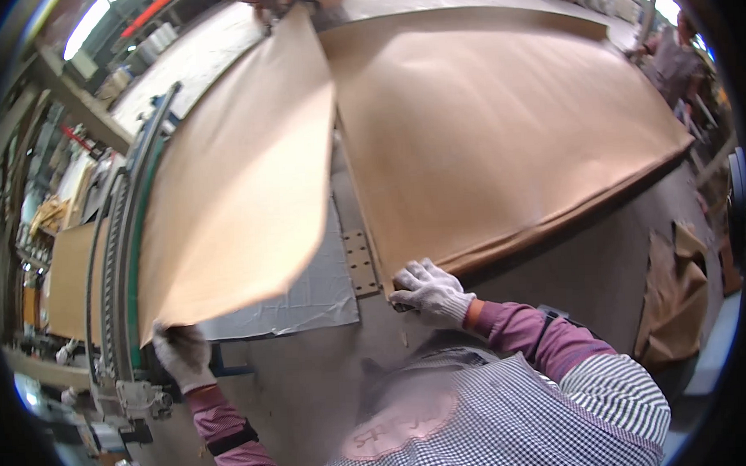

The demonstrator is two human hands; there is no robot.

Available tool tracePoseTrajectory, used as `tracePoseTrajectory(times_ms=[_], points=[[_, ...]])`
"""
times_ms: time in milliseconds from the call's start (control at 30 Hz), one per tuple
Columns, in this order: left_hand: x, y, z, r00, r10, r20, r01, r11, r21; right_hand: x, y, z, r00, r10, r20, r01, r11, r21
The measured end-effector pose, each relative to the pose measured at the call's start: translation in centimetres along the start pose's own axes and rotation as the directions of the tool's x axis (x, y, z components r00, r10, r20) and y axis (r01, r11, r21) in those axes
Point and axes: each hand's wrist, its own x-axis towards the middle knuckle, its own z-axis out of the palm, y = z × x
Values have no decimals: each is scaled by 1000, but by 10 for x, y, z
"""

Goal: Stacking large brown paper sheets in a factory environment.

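The stack of brown cardboard sheets (509, 121) fills the desk (312, 383) from twelve to three o'clock, thick and probably heavy as a block. One lifted cardboard sheet (239, 172) arcs toward nine o'clock, bowing under its own weight: light, broad, floppy in the middle, best taken at a corner or edge. The gloved left hand (182, 353), at seven o'clock, has its grip pinching that sheet's near corner, arm reaching out. The gloved right hand (428, 290) rests at the stack's near corner, fingers curled on the edge.
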Motion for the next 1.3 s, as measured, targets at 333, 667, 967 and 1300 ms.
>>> tracePoseTrajectory(times_ms=[333, 667, 967, 1300], points=[[-49, -70, 97, 986, 0, 165, 21, 992, -121, 45, -119, -108, 997, -49, 61, -53, 152, 987], [-86, -86, 145, 897, -375, 232, 296, 902, 313, 73, -111, -155, 977, 167, -131, 146, -84, 986], [-72, -51, 108, 891, -353, 286, 324, 935, 145, 35, -104, -246, 876, 444, -190, 56, 297, 953], [-18, -48, 14, 935, -330, -132, 328, 944, -36, -136, 85, -162, 565, 470, -678, 207, 715, 668]])
